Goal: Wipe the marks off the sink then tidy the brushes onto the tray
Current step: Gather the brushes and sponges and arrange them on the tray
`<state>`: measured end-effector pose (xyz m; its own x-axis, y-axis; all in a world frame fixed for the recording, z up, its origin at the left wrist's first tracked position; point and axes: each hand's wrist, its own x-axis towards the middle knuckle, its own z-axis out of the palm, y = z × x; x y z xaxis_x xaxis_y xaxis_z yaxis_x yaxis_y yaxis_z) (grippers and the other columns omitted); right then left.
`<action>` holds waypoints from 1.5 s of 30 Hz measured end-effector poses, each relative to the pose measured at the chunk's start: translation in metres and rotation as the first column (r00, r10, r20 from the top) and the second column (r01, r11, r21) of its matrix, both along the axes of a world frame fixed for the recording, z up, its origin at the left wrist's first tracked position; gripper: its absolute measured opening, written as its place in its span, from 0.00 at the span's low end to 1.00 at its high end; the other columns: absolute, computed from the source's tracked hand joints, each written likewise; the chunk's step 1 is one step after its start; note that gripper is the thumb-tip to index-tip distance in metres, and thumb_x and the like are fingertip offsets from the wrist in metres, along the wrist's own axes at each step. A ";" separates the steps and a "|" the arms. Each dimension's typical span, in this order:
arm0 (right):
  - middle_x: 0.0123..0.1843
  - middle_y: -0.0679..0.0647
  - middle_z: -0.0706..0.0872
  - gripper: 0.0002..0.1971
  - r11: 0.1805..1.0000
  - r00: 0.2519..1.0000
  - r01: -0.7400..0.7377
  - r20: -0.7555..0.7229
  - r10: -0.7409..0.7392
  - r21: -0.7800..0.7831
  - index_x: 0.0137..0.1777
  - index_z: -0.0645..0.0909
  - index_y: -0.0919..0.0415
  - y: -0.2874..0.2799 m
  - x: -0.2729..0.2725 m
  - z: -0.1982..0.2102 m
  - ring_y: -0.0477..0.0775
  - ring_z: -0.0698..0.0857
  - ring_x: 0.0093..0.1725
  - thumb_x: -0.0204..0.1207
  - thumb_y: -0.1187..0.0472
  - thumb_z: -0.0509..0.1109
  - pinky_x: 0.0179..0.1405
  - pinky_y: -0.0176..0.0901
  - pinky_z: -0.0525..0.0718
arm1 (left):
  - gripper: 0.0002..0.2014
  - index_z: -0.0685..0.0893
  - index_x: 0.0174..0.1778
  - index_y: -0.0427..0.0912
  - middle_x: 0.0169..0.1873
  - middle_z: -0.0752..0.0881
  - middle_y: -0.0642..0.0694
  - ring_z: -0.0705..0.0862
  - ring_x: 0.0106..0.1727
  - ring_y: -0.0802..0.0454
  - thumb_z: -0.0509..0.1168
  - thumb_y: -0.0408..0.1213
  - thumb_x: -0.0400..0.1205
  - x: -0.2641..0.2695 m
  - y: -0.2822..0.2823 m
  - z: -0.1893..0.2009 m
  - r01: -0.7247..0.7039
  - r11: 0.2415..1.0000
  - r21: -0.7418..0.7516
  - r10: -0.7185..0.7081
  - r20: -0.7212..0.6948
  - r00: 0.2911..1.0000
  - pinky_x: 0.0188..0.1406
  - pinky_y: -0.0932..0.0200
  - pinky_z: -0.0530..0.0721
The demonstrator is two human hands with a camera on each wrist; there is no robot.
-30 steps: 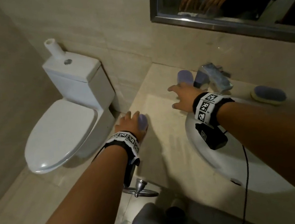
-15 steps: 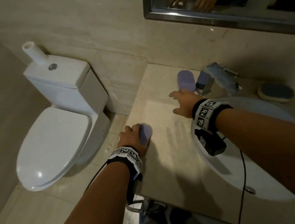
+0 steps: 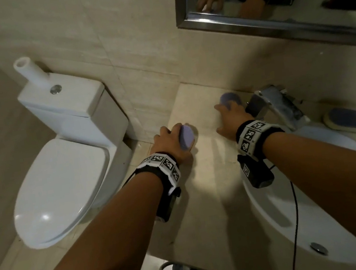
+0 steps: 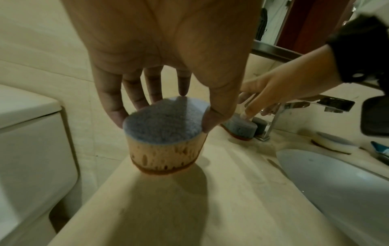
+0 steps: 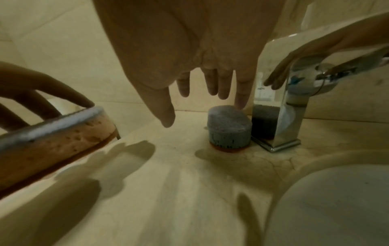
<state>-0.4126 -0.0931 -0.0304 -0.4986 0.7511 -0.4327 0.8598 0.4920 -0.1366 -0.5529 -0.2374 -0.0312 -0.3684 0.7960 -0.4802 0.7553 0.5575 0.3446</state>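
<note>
left hand point(image 4: 160, 69): fingers pinching sponge brush point(image 4: 166, 133) on bench point(image 3: 215, 198). right hand point(image 5: 189, 55): fingers straight, fingertip touching second brush point(image 5: 229, 129), base shadowed.

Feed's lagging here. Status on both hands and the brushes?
Left hand grips a brush at the counter's left edge. Right hand open, fingertip on second brush beside the tap. Third brush lies right of tap. No tray in view.

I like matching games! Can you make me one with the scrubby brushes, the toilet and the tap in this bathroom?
Things:
1. Purple-topped oval brush with tan sponge side
2. Grey-purple oval brush beside the chrome tap
3. Purple-topped brush with white base
4. White toilet

Places or states:
A. lid closed
B. held by left hand
C. touched by right hand
D. alone, past the tap

Pairs: 1-B, 2-C, 3-D, 4-A
</note>
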 end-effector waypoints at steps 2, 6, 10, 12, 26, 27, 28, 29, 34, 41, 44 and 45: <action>0.82 0.63 0.51 0.37 0.999 0.999 0.033 0.002 -0.033 0.006 0.81 0.51 0.48 0.008 -0.008 -0.003 0.68 0.57 0.79 0.77 0.53 0.67 0.72 0.61 0.70 | 0.43 0.52 0.81 0.52 0.70 0.65 0.38 0.70 0.69 0.32 0.69 0.51 0.74 -0.006 0.010 0.000 0.013 1.000 0.001 -0.013 0.011 1.000 0.65 0.39 0.77; 0.81 0.67 0.52 0.37 0.990 0.990 0.143 0.012 -0.143 0.002 0.82 0.48 0.53 0.027 -0.019 -0.012 0.70 0.57 0.79 0.78 0.52 0.65 0.73 0.62 0.69 | 0.43 0.53 0.81 0.52 0.69 0.66 0.38 0.70 0.69 0.34 0.70 0.48 0.73 -0.019 0.023 -0.004 -0.001 1.000 0.020 0.000 0.028 1.000 0.66 0.39 0.77; 0.80 0.69 0.51 0.37 0.976 0.976 0.214 0.036 -0.213 -0.031 0.81 0.48 0.58 0.038 -0.020 -0.029 0.73 0.58 0.78 0.78 0.55 0.64 0.74 0.63 0.68 | 0.41 0.55 0.79 0.53 0.68 0.67 0.39 0.72 0.68 0.36 0.70 0.49 0.73 -0.024 0.025 -0.010 -0.013 1.000 0.024 0.012 0.022 1.000 0.66 0.40 0.78; 0.77 0.70 0.56 0.34 0.975 0.974 0.222 0.034 -0.222 0.012 0.79 0.52 0.60 0.039 -0.022 -0.034 0.74 0.63 0.74 0.78 0.56 0.64 0.68 0.64 0.72 | 0.42 0.55 0.79 0.53 0.69 0.66 0.39 0.72 0.68 0.36 0.71 0.49 0.73 -0.026 0.023 -0.011 -0.010 1.000 0.020 0.009 0.031 0.999 0.66 0.40 0.78; 0.66 0.63 0.77 0.33 0.972 0.979 0.191 -0.050 -0.200 -0.138 0.71 0.64 0.58 0.004 -0.012 -0.016 0.66 0.80 0.62 0.70 0.49 0.74 0.61 0.55 0.81 | 0.46 0.52 0.80 0.53 0.71 0.66 0.39 0.73 0.69 0.35 0.73 0.48 0.71 -0.033 0.016 0.003 0.016 1.000 0.019 -0.016 -0.008 1.000 0.65 0.40 0.79; 0.68 0.62 0.77 0.36 0.975 0.982 0.175 -0.045 -0.183 -0.139 0.73 0.62 0.59 -0.002 -0.012 -0.012 0.65 0.79 0.65 0.70 0.49 0.74 0.62 0.54 0.80 | 0.47 0.52 0.81 0.52 0.72 0.66 0.39 0.72 0.70 0.36 0.73 0.47 0.71 -0.033 0.016 0.007 0.024 0.999 0.025 -0.023 -0.009 1.000 0.66 0.40 0.78; 0.70 0.62 0.75 0.40 0.976 0.984 0.160 -0.054 -0.169 -0.147 0.76 0.59 0.59 -0.006 -0.010 -0.008 0.65 0.77 0.67 0.70 0.50 0.75 0.64 0.52 0.79 | 0.47 0.51 0.81 0.51 0.73 0.65 0.40 0.72 0.71 0.36 0.73 0.47 0.71 -0.033 0.016 0.011 0.031 0.999 0.034 -0.030 -0.012 0.999 0.67 0.41 0.78; 0.72 0.61 0.74 0.43 0.976 0.985 0.153 -0.052 -0.163 -0.158 0.78 0.57 0.60 -0.011 -0.008 -0.001 0.64 0.76 0.69 0.69 0.50 0.76 0.65 0.50 0.77 | 0.48 0.50 0.82 0.50 0.74 0.65 0.40 0.72 0.72 0.37 0.74 0.47 0.71 -0.032 0.017 0.015 0.038 0.998 0.046 -0.038 -0.019 0.999 0.68 0.42 0.77; 0.62 0.52 0.82 0.38 0.981 0.992 0.110 -0.039 -0.118 -0.157 0.64 0.74 0.55 -0.019 0.005 0.027 0.54 0.82 0.57 0.62 0.27 0.64 0.55 0.41 0.79 | 0.44 0.55 0.80 0.51 0.72 0.69 0.43 0.73 0.71 0.39 0.72 0.54 0.72 -0.022 0.024 0.037 0.106 0.986 0.128 -0.099 -0.057 0.993 0.67 0.43 0.78; 0.60 0.61 0.82 0.30 0.983 0.995 0.088 -0.024 -0.093 -0.160 0.63 0.75 0.62 -0.041 0.053 0.066 0.63 0.82 0.61 0.65 0.47 0.74 0.59 0.50 0.81 | 0.35 0.67 0.70 0.53 0.62 0.75 0.44 0.78 0.62 0.40 0.72 0.56 0.70 0.026 0.028 0.056 0.230 0.948 0.219 -0.214 -0.095 0.972 0.57 0.46 0.81; 0.62 0.59 0.82 0.31 0.982 0.998 0.065 -0.014 -0.069 -0.179 0.66 0.74 0.61 -0.047 0.092 0.077 0.61 0.81 0.61 0.66 0.49 0.76 0.58 0.47 0.79 | 0.37 0.65 0.73 0.53 0.64 0.74 0.44 0.77 0.64 0.38 0.73 0.53 0.70 0.056 0.031 0.069 0.283 0.933 0.221 -0.265 -0.107 0.958 0.61 0.44 0.80; 0.62 0.59 0.82 0.30 0.982 0.997 0.071 -0.020 -0.075 -0.176 0.67 0.73 0.60 -0.050 0.106 0.084 0.60 0.81 0.61 0.66 0.50 0.76 0.57 0.46 0.79 | 0.37 0.65 0.73 0.53 0.64 0.74 0.44 0.77 0.64 0.38 0.73 0.53 0.70 0.068 0.032 0.074 0.295 0.929 0.222 -0.276 -0.113 0.955 0.62 0.44 0.80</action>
